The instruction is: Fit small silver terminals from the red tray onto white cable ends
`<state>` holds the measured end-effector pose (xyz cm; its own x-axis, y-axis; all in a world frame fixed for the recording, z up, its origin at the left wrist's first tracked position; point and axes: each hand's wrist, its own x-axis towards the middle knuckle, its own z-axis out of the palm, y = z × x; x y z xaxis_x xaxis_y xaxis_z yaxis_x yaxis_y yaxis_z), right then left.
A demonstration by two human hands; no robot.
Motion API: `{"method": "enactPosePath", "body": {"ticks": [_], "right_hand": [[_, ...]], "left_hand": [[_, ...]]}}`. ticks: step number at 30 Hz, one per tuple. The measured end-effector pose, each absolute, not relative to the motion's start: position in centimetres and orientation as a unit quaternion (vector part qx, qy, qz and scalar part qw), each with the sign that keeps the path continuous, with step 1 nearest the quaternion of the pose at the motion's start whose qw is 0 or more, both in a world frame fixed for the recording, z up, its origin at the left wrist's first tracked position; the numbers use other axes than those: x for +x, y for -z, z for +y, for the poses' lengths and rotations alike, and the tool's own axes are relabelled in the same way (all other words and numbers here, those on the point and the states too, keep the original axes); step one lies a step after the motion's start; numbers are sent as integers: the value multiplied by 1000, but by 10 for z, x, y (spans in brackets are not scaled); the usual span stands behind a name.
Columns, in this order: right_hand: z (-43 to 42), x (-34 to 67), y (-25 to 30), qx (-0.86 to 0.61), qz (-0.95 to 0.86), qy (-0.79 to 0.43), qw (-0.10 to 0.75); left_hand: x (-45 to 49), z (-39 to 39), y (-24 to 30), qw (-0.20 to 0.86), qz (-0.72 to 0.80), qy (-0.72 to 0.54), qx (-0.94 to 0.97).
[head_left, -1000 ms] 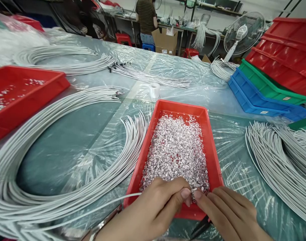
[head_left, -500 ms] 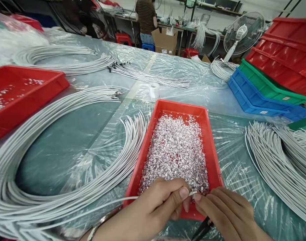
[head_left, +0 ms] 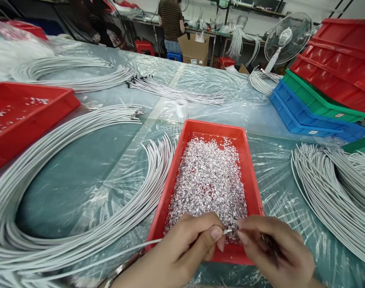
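Observation:
My left hand (head_left: 190, 244) is closed over the red tray's near end, pinching a thin white cable (head_left: 140, 245) between thumb and forefinger. The cable's short tip pokes out past the thumb and looks silvery. Just right of that tip, my right hand (head_left: 275, 244) has its thumb and fingertips drawn together, apart from the cable. Something dark shows within its curled fingers, too shadowed to name. Below both hands lies the red tray (head_left: 254, 176), holding many small silvery foil-like scraps (head_left: 210, 176).
A large coil of white cables (head_left: 59, 132) lies left, and another bundle (head_left: 326, 192) right. A second red tray (head_left: 35, 120), a clear tape roll (head_left: 181, 108) and stacked bins (head_left: 335, 76) stand around. A fan (head_left: 286, 38) and a person (head_left: 171, 24) are behind.
My right hand has drawn back from the cable tip and turned, its fingers now raised and curled. The dark tool below it no longer shows there. My left hand keeps its pinch.

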<state>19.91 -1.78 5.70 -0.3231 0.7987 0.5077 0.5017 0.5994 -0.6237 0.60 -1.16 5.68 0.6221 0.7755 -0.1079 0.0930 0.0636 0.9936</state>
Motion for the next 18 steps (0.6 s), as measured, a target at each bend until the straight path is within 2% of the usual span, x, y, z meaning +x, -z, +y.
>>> {"method": "enactPosePath", "body": {"ticks": [2,4,7,18], "right_hand": [[-18,197,-58,-450,-722,-315,421],[-17,195,-56,-462,-648,-460,393],[-17,194,-51,-468,-547,-584,376],[-13,198,-46,-434,-496,-670,341]], "left_hand": [[7,-12,-56,606,352,-261,663],[8,-13,-55,589,360,-260,675],[9,-13,-54,577,370,-249,684],[10,-12,-56,581,383,-207,687]]}}
